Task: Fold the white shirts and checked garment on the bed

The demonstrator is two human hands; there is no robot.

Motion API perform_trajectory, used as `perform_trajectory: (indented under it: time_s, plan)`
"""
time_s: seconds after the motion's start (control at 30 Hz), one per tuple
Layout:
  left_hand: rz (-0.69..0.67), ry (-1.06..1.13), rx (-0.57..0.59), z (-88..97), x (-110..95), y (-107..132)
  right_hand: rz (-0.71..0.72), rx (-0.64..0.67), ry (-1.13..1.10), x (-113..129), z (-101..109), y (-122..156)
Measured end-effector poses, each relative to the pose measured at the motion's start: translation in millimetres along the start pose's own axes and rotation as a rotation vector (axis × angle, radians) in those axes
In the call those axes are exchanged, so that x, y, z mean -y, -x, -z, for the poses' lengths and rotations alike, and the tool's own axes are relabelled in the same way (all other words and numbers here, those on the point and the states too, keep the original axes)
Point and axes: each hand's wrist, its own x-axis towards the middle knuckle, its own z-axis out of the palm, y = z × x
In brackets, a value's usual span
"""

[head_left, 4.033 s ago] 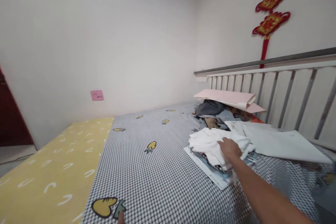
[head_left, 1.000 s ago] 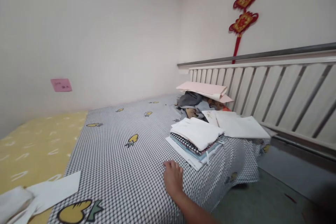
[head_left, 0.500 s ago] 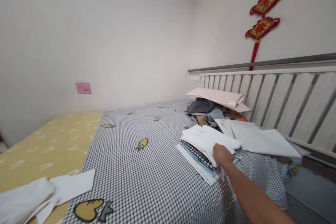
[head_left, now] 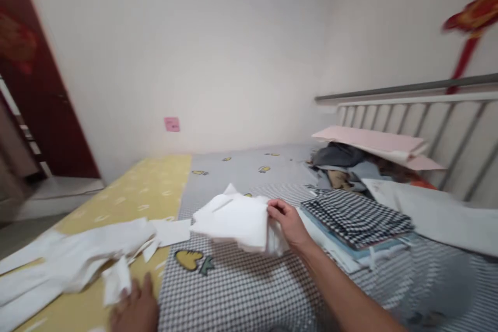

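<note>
- Pinching a crumpled white cloth (head_left: 233,228) along its edge, the right hand (head_left: 288,223) is curling about half closed, with thumb and fingers gathered on the fabric.
- That cloth is hanging just left of a folded stack of checked, blue and white fabrics (head_left: 356,220), above a grey checked bed sheet (head_left: 241,295).
- Well left of the stack, the left hand (head_left: 134,311) is reaching in at the lower edge of the view, fingers spread, right beside a loose white fabric strip (head_left: 116,280); I cannot tell whether it has hold of the strip.
- Farther left of the stack, a long white garment (head_left: 73,264) is lying on a yellow patterned mattress (head_left: 155,181), touching a flat white sheet (head_left: 170,231).
- Behind the stack, a dark grey clothes heap (head_left: 336,155) is sitting under pale pink paper sheets (head_left: 369,140).
- To the right of the stack, a pale grey cloth (head_left: 436,218) is lying on the bed.
- Judging by how soft this fabric looks, a firm pinch gathering all its layers at one edge is working better than a loose grip, which would probably let the folds slide apart.
</note>
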Motion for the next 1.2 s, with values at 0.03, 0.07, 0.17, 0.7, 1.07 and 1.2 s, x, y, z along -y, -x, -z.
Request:
perform_trajectory:
  time_s: [0.03,0.07,0.17,0.7,1.07,1.2]
  plan:
    - [0.002,-0.007,0.011,4.5,1,3,-0.023,0.035,-0.016,-3,-11,8]
    - [0.009,-0.007,0.024,9.8,1,6,-0.053,0.072,-0.017,-9,-19,16]
    - [-0.035,0.039,0.062,25.7,3,17,-0.157,0.149,0.068,-43,-32,37]
    - [0.029,0.844,0.072,14.9,44,73,-0.033,0.304,1.051,-126,-35,84]
    - [0.162,1.106,0.223,-16.4,52,153,-0.375,0.178,0.264,-127,-31,71]
    - [0.016,1.011,0.196,9.6,4,160,-0.499,0.022,-0.157,-133,-2,60]
